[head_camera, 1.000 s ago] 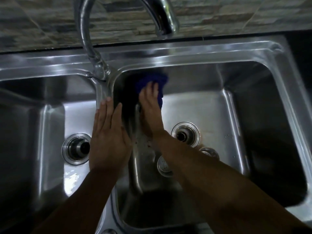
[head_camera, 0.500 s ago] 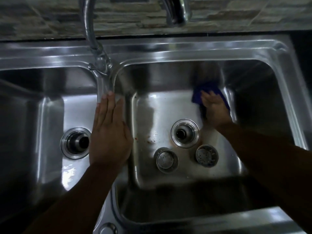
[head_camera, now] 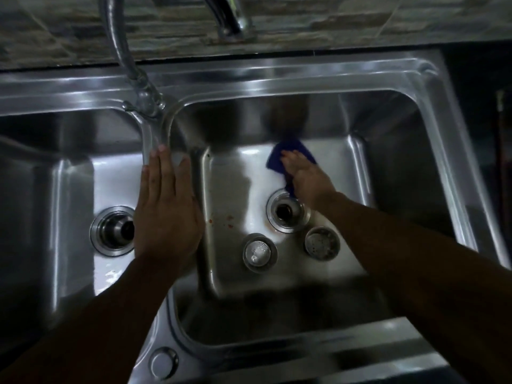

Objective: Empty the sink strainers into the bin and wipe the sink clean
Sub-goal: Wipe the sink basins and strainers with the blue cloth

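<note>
A steel double sink (head_camera: 318, 70) fills the view. My right hand (head_camera: 307, 178) presses a blue cloth (head_camera: 279, 156) flat on the floor of the right basin, just behind the open drain (head_camera: 288, 210). Two round strainers lie loose on that floor: one (head_camera: 260, 252) in front of the drain, the other (head_camera: 322, 243) to its right. A few reddish specks (head_camera: 224, 220) mark the floor left of the drain. My left hand (head_camera: 166, 209) rests flat, fingers together, on the divider (head_camera: 155, 139) between the basins.
The left basin has its own drain (head_camera: 112, 231), partly hidden by my left hand. A curved tap (head_camera: 122, 51) rises from the back of the divider, its spout (head_camera: 232, 20) over the right basin. A tiled wall runs behind. A round cap (head_camera: 163, 363) sits on the front rim.
My right hand has swept the blue cloth from the basin's back left corner to the right, then back toward the middle near the drain. My left hand has stayed on the divider.
</note>
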`<act>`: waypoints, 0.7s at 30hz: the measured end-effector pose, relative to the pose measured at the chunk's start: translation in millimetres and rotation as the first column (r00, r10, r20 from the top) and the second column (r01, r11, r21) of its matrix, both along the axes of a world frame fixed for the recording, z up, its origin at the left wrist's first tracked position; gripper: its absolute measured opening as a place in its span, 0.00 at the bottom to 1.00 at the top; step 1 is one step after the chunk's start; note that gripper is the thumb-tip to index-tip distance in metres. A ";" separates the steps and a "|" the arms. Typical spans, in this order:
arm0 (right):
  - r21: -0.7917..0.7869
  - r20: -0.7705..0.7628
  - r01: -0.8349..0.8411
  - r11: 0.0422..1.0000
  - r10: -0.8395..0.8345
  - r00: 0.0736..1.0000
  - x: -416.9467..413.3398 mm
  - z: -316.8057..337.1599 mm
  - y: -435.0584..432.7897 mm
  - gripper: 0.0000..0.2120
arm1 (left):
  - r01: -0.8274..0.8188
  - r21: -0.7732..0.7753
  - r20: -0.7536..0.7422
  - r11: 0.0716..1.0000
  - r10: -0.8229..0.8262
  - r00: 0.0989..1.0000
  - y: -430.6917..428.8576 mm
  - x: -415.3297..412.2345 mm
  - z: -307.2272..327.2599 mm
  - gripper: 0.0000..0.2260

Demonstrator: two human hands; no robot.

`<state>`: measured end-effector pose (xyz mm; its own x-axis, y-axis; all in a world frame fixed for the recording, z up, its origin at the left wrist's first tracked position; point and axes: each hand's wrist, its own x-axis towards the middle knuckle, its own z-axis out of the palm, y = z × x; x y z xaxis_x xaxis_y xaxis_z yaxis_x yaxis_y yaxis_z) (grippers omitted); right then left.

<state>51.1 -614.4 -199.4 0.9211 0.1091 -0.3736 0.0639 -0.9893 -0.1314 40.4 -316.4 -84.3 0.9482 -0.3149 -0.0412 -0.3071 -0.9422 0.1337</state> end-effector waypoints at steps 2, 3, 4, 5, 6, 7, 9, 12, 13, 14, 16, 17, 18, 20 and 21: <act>-0.091 -0.041 0.064 0.994 -0.068 0.997 -8.3 4.3 -37.6 0.31 | 0.033 0.086 -0.030 0.996 -0.030 0.999 -1.0 -0.2 1.4 0.26; -0.146 -0.085 0.069 0.987 -0.082 0.993 -13.2 7.6 -55.0 0.32 | 0.077 0.116 -0.036 0.990 -0.074 0.997 -5.1 -1.9 2.0 0.27; -0.180 -0.133 0.087 0.980 -0.112 0.985 -18.5 11.4 -68.7 0.33 | 0.143 0.131 -0.038 0.981 -0.140 0.989 -10.9 -5.2 1.1 0.29; -0.200 -0.165 0.112 0.973 -0.146 0.975 -24.3 15.4 -78.7 0.34 | 0.211 0.133 -0.041 0.968 -0.207 0.977 -20.6 -10.4 -1.0 0.31; -0.212 -0.186 0.136 0.968 -0.176 0.967 -31.4 19.6 -84.2 0.35 | 0.262 0.123 -0.040 0.957 -0.259 0.965 -33.2 -17.0 -4.2 0.31; -0.208 -0.202 0.151 0.966 -0.194 0.960 -40.1 22.4 -86.5 0.35 | 0.301 0.104 -0.071 0.948 -0.295 0.953 -49.4 -24.0 -8.7 0.31; -0.192 -0.258 0.143 0.971 -0.191 0.947 -62.8 25.2 -84.0 0.35 | 0.351 0.062 -0.238 0.934 -0.328 0.914 -87.9 -40.6 -21.2 0.32; -0.196 -0.337 0.072 0.978 -0.136 0.932 -99.2 24.0 -81.2 0.34 | 0.367 -0.045 -0.394 0.929 -0.354 0.848 -144.3 -70.0 -48.4 0.36; -0.188 -0.356 0.066 0.980 -0.130 0.925 -107.8 23.1 -80.9 0.34 | 0.349 -0.082 -0.429 0.934 -0.349 0.833 -159.1 -79.3 -56.2 0.39; -0.183 -0.366 0.062 0.981 -0.127 0.922 -114.3 20.7 -83.9 0.33 | 0.314 -0.099 -0.472 0.944 -0.322 0.821 -173.8 -87.9 -64.2 0.43; -0.185 -0.377 0.053 0.981 -0.121 0.918 -118.1 19.7 -81.9 0.33 | 0.262 -0.088 -0.543 0.961 -0.267 0.796 -188.8 -98.8 -77.4 0.49; -0.190 -0.391 0.045 0.981 -0.118 0.913 -117.1 19.9 -81.1 0.33 | 0.242 -0.079 -0.563 0.967 -0.244 0.790 -193.8 -102.2 -82.5 0.49; -0.188 -0.395 0.046 0.981 -0.118 0.911 -116.6 17.6 -82.9 0.33 | 0.221 -0.074 -0.574 0.972 -0.223 0.788 -198.3 -105.0 -87.0 0.47; -0.187 -0.405 0.041 0.981 -0.116 0.907 -115.0 15.0 -85.1 0.32 | 0.173 -0.100 -0.555 0.980 -0.199 0.808 -201.4 -104.9 -90.6 0.39; -0.192 -0.421 0.037 0.981 -0.116 0.900 -113.6 16.0 -84.7 0.32 | 0.148 -0.114 -0.539 0.982 -0.186 0.821 -200.6 -102.2 -90.4 0.36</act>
<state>-62.5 -699.1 -183.3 0.6703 -0.0589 -0.7397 -0.0363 -0.9983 0.0466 -61.8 -517.0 -174.7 0.7095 -0.4863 -0.5100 -0.3179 -0.8668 0.3842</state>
